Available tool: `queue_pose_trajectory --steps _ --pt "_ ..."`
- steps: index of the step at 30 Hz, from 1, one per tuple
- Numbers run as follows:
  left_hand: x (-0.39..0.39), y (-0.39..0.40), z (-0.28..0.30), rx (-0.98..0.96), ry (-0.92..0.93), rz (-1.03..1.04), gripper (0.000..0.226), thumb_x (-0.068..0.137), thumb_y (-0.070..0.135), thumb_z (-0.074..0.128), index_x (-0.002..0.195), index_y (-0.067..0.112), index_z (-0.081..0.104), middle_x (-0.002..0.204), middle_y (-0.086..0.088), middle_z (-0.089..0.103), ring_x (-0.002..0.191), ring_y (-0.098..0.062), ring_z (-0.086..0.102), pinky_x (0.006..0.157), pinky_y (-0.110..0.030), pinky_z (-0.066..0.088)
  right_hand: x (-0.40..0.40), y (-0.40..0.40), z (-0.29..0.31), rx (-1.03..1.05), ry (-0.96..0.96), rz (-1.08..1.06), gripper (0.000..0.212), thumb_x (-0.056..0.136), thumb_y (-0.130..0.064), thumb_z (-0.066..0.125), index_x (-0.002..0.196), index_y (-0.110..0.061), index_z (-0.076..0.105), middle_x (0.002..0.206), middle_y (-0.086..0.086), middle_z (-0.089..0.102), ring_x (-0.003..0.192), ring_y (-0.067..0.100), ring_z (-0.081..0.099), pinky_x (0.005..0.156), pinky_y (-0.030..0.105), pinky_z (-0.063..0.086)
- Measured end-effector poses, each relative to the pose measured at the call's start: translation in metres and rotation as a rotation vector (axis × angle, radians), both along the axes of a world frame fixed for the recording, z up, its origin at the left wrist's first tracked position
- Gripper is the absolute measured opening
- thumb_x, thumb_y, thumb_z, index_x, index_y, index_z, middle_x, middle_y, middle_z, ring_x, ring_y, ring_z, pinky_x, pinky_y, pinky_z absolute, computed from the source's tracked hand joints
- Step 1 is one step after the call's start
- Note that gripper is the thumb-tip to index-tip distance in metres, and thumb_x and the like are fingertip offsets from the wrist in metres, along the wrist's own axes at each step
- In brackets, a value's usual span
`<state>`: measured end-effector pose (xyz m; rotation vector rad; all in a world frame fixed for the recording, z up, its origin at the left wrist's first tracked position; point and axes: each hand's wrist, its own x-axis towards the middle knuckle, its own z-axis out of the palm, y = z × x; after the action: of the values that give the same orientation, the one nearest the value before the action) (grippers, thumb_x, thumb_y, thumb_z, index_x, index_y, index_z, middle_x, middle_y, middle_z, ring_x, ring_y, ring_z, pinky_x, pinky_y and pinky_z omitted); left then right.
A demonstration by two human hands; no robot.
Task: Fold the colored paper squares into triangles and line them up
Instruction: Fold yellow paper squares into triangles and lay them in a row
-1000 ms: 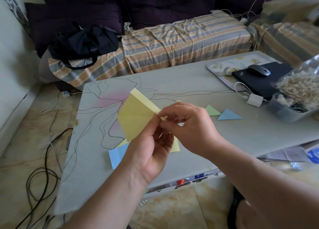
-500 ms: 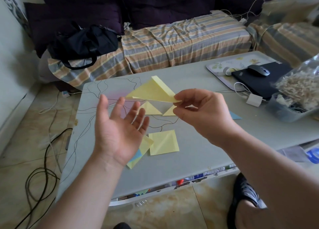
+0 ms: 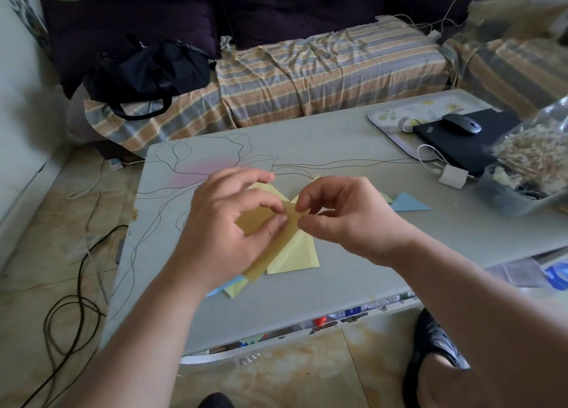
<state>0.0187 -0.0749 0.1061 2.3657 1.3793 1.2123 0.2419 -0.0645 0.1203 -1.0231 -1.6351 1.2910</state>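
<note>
Two hands meet over the grey bench: your left hand and right hand each pinch the folded yellow paper, held just above a yellow sheet lying flat. To your right, a blue triangle rests on the bench, near a lidless container.
</note>
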Motion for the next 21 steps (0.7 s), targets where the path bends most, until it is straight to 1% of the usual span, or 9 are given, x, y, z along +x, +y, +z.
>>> queue_pose_trajectory --steps 2,4,6,8,10,12,16,19,21 --pt "0.009 -0.001 0.0 0.043 0.076 -0.023 0.015 0.088 0.044 0.074 0.09 0.029 0.074 0.127 0.012 0.068 0.126 -0.018 0.059 0.105 -0.053 0.044 -0.001 0.0 0.0 0.009 -0.064 0.023 0.021 0.078 0.002 0.078 0.082 -0.018 0.074 0.079 0.0 0.07 0.067 0.009 0.06 0.059 0.018 0.047" --pt "0.013 -0.003 0.0 0.032 0.086 -0.022 0.016 0.088 0.045 0.074 0.088 0.029 0.071 0.12 0.015 0.071 0.121 -0.017 0.062 0.101 -0.053 0.045 -0.001 0.0 -0.002 0.006 -0.099 0.035 0.029 0.081 0.009 0.072 0.081 -0.021 0.074 0.078 0.0 0.068 0.062 0.007 0.056 0.056 0.016 0.044" --pt "0.014 -0.005 0.0 -0.03 0.041 -0.025 0.017 0.088 0.045 0.075 0.089 0.029 0.069 0.107 0.017 0.072 0.109 -0.016 0.064 0.095 -0.05 0.048 -0.001 0.001 -0.002 -0.003 -0.101 0.04 0.028 0.078 0.003 0.071 0.081 -0.024 0.075 0.08 0.005 0.069 0.065 0.01 0.056 0.057 0.019 0.044" --pt "0.014 -0.008 0.001 -0.1 -0.01 -0.018 0.016 0.087 0.045 0.075 0.091 0.032 0.068 0.098 0.018 0.07 0.102 -0.011 0.062 0.092 -0.042 0.05 0.0 0.001 -0.002 -0.018 -0.101 0.037 0.023 0.073 -0.007 0.069 0.083 -0.026 0.076 0.088 0.013 0.072 0.071 0.015 0.058 0.062 0.027 0.046" --pt "0.013 -0.01 0.003 -0.151 -0.037 0.003 0.016 0.086 0.044 0.077 0.093 0.035 0.068 0.099 0.022 0.067 0.1 -0.002 0.059 0.089 -0.027 0.047 0.001 0.002 -0.003 -0.027 -0.099 0.036 0.021 0.072 -0.01 0.069 0.087 -0.023 0.077 0.093 0.016 0.073 0.076 0.017 0.06 0.067 0.034 0.047" --pt "0.011 -0.011 0.003 -0.2 -0.057 0.015 0.017 0.086 0.042 0.081 0.096 0.036 0.068 0.102 0.025 0.066 0.099 0.0 0.06 0.083 -0.019 0.044 0.002 0.003 -0.003 -0.028 -0.086 0.058 0.02 0.074 -0.01 0.07 0.089 -0.02 0.077 0.095 0.018 0.073 0.08 0.016 0.062 0.072 0.036 0.048" --pt "0.007 -0.012 0.004 -0.276 -0.104 0.0 0.016 0.084 0.043 0.082 0.096 0.043 0.071 0.1 0.027 0.069 0.095 -0.001 0.064 0.077 -0.015 0.045 0.006 0.003 -0.004 -0.034 -0.093 0.083 0.018 0.075 -0.012 0.073 0.088 -0.022 0.078 0.095 0.021 0.073 0.08 0.015 0.063 0.075 0.034 0.05" --pt "0.006 -0.012 0.004 -0.3 -0.099 -0.02 0.019 0.081 0.052 0.084 0.095 0.045 0.073 0.1 0.026 0.07 0.093 -0.002 0.065 0.076 -0.015 0.046 0.008 0.005 -0.005 -0.055 -0.093 0.098 0.015 0.075 -0.013 0.074 0.086 -0.022 0.078 0.089 0.017 0.074 0.078 0.015 0.062 0.074 0.032 0.049" --pt "0.006 -0.012 0.003 -0.309 -0.087 -0.014 0.023 0.078 0.057 0.08 0.097 0.047 0.072 0.1 0.025 0.07 0.094 -0.004 0.065 0.077 -0.018 0.048 0.009 0.005 -0.005 -0.069 -0.083 0.109 0.012 0.076 -0.013 0.075 0.084 -0.02 0.079 0.084 0.01 0.074 0.077 0.014 0.063 0.074 0.029 0.05"
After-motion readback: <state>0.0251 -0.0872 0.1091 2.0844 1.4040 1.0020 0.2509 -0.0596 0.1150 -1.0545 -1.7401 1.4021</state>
